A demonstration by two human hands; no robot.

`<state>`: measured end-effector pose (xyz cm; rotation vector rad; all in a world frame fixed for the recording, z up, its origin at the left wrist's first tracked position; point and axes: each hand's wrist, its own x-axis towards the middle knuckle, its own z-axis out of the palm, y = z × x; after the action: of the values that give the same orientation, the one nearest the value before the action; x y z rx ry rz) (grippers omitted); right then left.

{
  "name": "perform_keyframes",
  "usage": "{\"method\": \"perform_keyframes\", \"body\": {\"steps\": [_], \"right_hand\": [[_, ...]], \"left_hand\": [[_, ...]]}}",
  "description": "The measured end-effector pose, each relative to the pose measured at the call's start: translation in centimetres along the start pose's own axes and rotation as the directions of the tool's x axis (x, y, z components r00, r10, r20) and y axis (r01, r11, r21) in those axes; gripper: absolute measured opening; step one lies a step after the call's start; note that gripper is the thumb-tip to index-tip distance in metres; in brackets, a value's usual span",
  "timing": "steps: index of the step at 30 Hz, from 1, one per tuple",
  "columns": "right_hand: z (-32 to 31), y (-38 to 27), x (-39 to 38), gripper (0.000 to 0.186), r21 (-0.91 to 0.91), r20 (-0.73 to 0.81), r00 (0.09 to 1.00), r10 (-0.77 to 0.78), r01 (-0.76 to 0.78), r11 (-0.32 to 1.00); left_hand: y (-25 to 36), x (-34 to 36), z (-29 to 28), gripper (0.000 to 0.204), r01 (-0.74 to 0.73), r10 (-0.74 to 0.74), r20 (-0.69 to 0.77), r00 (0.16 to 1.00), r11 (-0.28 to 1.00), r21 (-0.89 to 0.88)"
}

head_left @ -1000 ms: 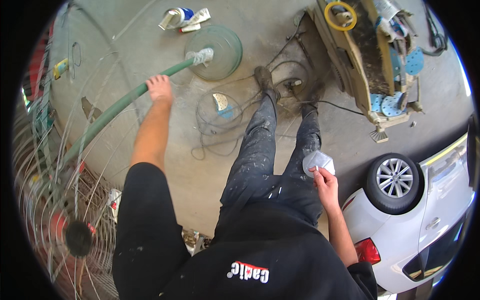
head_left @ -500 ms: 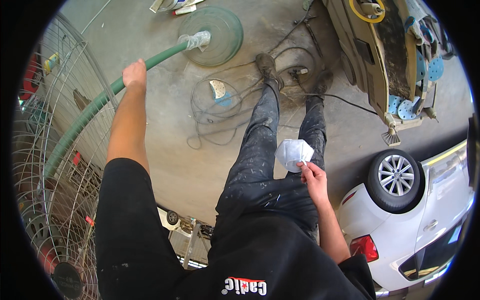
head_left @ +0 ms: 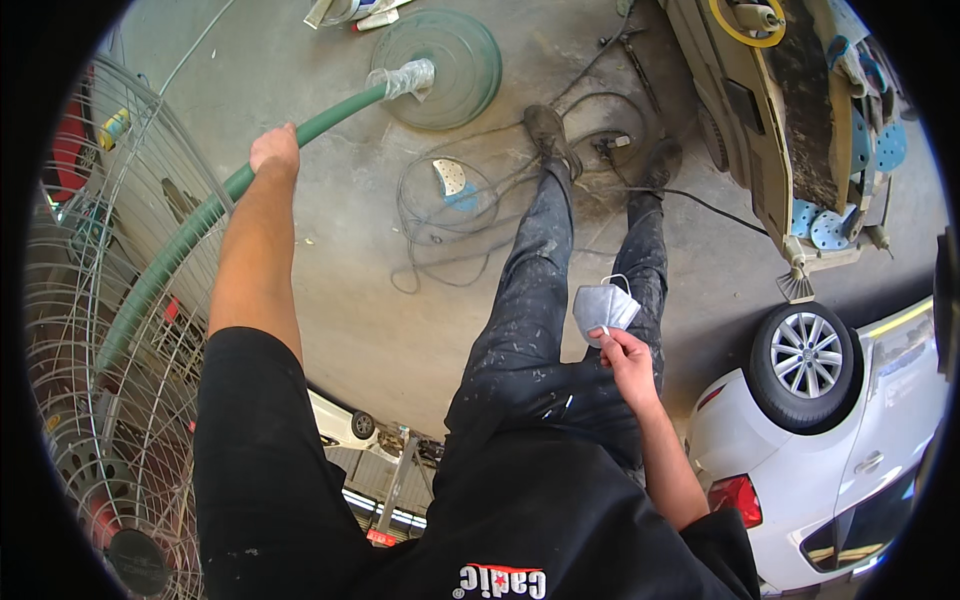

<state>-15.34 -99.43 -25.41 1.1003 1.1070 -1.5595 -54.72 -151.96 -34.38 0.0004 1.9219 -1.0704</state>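
The person's two hands are well apart. The left hand (head_left: 275,150), left of centre in the upper half of the frame, is wrapped around a green pole (head_left: 330,118). The pole runs from a large wire-cage fan (head_left: 137,560) along the left edge up to a round green base (head_left: 470,85) at the upper centre, where clear plastic (head_left: 408,78) wraps its end. The right hand (head_left: 628,366), just right of centre, pinches a pale face mask (head_left: 602,307) near its lower edge, with a loop standing above it; the mask is in front of the person's dusty dark trousers (head_left: 520,315).

On the concrete floor (head_left: 345,290), a dark cable (head_left: 400,240) lies in loose loops around a cream sanding disc (head_left: 449,177) and a blue one (head_left: 462,198). A cart (head_left: 742,150) with a yellow ring (head_left: 722,27) and more blue discs (head_left: 832,230) fills the upper right; a white car (head_left: 735,435) stands at the lower right.
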Motion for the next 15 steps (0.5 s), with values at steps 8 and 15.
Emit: {"method": "perform_keyframes", "body": {"steps": [8,15], "right_hand": [[-2.7,-0.8,-0.9,0.022,-0.018,-0.005,0.999,0.033,-0.033,0.999],[-3.4,-0.5,-0.3,0.022,-0.04,0.009,0.999,0.034,-0.034,0.999]], "left_hand": [[-0.6,0.1,-2.2,0.032,-0.007,0.007,0.014,1.0,1.0,-0.001],[-1.8,0.5,-2.5,0.03,-0.051,0.05,0.017,0.999,0.996,0.069]]}}
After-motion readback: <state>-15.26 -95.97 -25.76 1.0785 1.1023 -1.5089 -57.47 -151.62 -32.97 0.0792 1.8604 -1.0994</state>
